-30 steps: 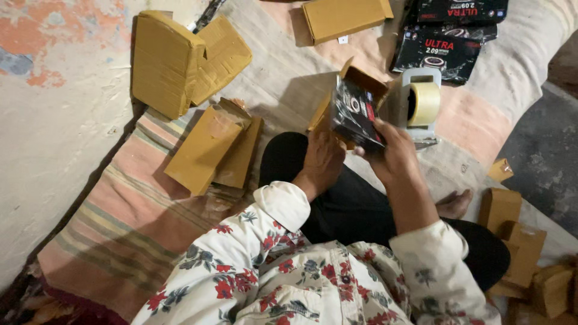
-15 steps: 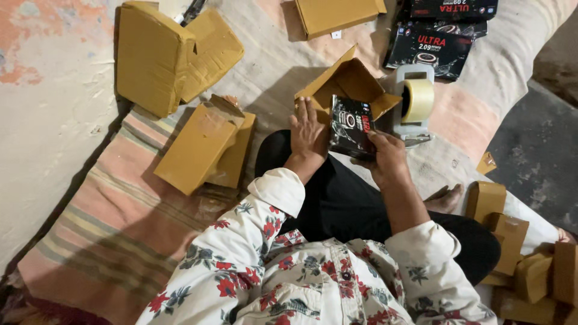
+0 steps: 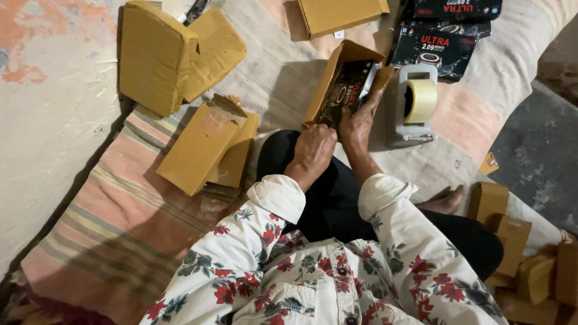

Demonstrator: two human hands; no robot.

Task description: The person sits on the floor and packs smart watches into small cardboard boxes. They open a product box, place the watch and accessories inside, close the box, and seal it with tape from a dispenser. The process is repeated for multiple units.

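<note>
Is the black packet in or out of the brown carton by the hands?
In: the black packet lies inside the open carton, flaps spread, both hands on it.

Left hand (image 3: 313, 147): centre frame, knuckles up, fingers curled. Right hand (image 3: 358, 120): just beside it, fingers extended toward upper frame.

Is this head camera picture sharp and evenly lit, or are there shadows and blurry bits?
Head view: mostly sharp, soft indoor light; a broad shadow lies across the striped mat at lower left; the black product box inside the open cardboard box shows a slight sheen; the left hand and right hand look crisp; the small cardboard boxes at the right edge are dim.
</note>
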